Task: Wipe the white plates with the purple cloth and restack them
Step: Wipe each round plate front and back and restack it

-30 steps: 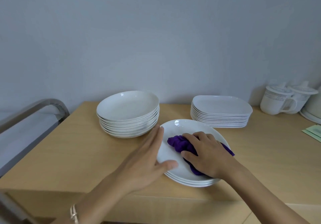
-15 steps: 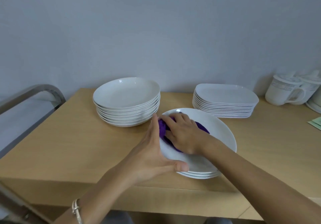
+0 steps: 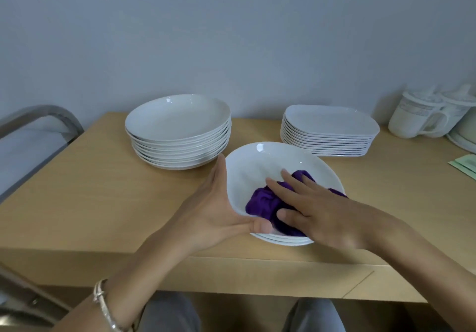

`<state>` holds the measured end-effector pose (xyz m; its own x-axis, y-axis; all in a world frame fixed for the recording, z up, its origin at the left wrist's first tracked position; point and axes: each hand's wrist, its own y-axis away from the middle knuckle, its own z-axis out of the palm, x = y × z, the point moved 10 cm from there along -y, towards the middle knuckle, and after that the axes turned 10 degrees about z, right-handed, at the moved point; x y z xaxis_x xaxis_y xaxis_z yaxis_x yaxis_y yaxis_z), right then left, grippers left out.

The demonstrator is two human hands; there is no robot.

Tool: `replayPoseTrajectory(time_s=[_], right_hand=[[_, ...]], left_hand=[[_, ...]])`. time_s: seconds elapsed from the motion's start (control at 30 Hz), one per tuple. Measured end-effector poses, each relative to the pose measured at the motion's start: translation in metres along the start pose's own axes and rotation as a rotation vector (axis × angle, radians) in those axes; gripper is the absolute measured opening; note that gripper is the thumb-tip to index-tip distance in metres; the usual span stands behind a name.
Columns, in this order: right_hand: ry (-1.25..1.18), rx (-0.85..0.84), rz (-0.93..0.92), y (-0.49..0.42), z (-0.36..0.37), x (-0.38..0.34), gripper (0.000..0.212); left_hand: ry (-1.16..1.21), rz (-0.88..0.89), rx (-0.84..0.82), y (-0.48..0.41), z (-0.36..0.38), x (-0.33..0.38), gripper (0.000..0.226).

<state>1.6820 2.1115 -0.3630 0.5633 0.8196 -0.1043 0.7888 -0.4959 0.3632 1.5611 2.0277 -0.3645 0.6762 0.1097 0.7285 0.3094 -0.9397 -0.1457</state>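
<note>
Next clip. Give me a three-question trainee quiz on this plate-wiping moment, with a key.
1. True or false: the purple cloth lies in the top plate of the near stack.
2. Which hand presses the cloth, the left hand or the right hand?
3. The mugs stand: A) back right, B) back left, C) front edge.
Key: 1 true; 2 right hand; 3 A.

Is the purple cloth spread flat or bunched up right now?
Bunched up. The purple cloth lies crumpled in folds inside the top plate, pressed under the right hand.
</note>
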Motion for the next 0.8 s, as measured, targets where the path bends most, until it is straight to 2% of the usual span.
replayPoseTrajectory(time_s=[0.07,0.13,0.2,0.3,0.37,0.47,0.57,0.63,0.7,0.8], right_hand=[[-0.13,-0.071,-0.089,0.006,0.003,-0.021,0.055],[-0.204,-0.065,-0.129,-0.005,-0.001,-0.034,0.055],[-0.236,-0.013,-0.168,-0.03,-0.006,-0.047,0.057],[-0.158,0.15,-0.218,-0.07,-0.02,-0.059,0.06],[-0.116,0.184,-0.146,-0.09,-0.026,-0.05,0.059],[-0.059,0.317,-0.031,-0.099,-0.043,-0.028,0.056],[0.005,0.369,0.095,-0.095,-0.049,0.001,0.054],[0.027,0.357,0.133,-0.082,-0.049,0.015,0.053],[0.026,0.292,0.128,-0.058,-0.043,0.025,0.052],[-0.02,0.058,0.063,-0.016,-0.018,0.023,0.055]], left_hand=[[0.049,-0.023,-0.004,0.002,0.001,0.001,0.154],[0.115,-0.045,-0.01,0.003,0.003,0.001,0.155],[0.171,-0.059,-0.003,0.003,0.006,-0.002,0.157],[0.216,-0.006,0.005,0.0,0.007,0.0,0.158],[0.2,0.007,0.02,0.0,0.006,0.0,0.149],[0.144,-0.007,0.041,0.002,0.001,0.001,0.157],[0.136,0.031,0.029,0.0,0.001,0.005,0.13],[0.127,0.046,0.021,0.0,0.0,0.005,0.116],[0.1,0.056,0.023,-0.001,-0.001,0.006,0.116],[0.031,0.037,0.018,-0.002,-0.002,0.004,0.116]])
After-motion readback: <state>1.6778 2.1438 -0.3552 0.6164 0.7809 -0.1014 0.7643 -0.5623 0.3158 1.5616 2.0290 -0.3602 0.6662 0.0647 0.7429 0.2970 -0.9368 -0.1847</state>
